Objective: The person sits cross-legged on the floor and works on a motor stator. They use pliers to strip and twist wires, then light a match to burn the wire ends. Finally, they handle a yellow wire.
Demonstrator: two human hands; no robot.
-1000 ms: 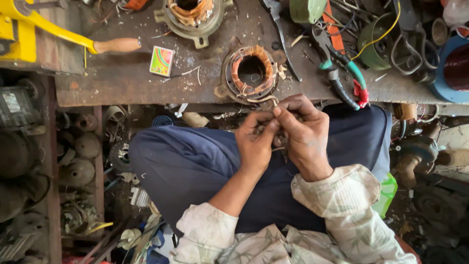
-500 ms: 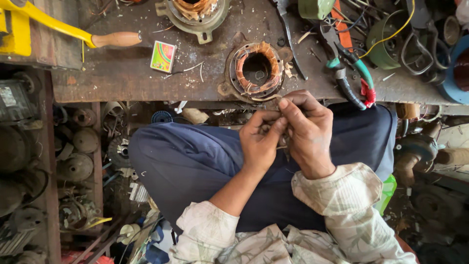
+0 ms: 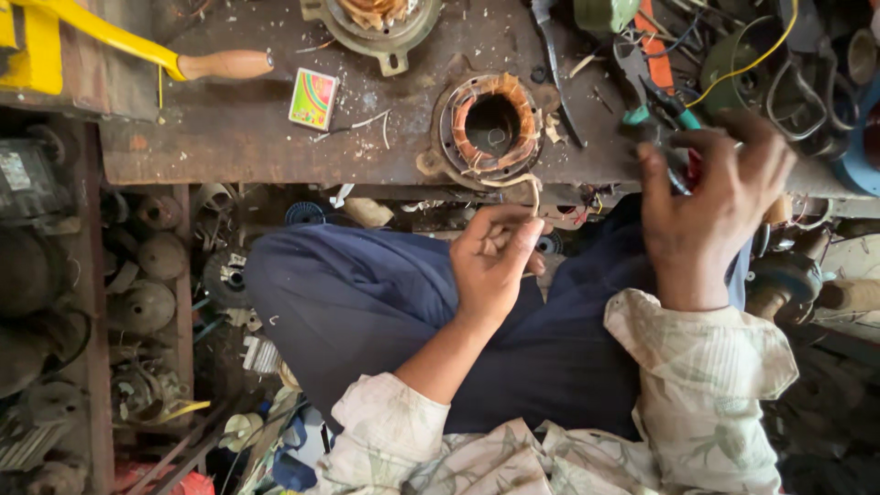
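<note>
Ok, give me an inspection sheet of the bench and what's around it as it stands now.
Surface: worn wooden bench, dusty, scrap-strewn.
Job's things: wound motor core at bench edge; pale lead runs from it to left hand.
Clutter: small colourful box, yellow tool with wooden handle, second motor part.
Hands: left pinches the lead; right hand at pliers, grip unclear.
Cables: yellow wire, top right.
Surroundings: old motor parts on floor shelves.

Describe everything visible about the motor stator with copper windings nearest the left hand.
The motor stator is a round, rusty metal ring with mounting lugs, lying flat on the worn workbench near its front edge. Copper-coloured windings line its open bore, with pale insulation scraps at the rim. A pale sleeved lead runs from its lower edge down to the left hand, whose fingers pinch it.
</note>
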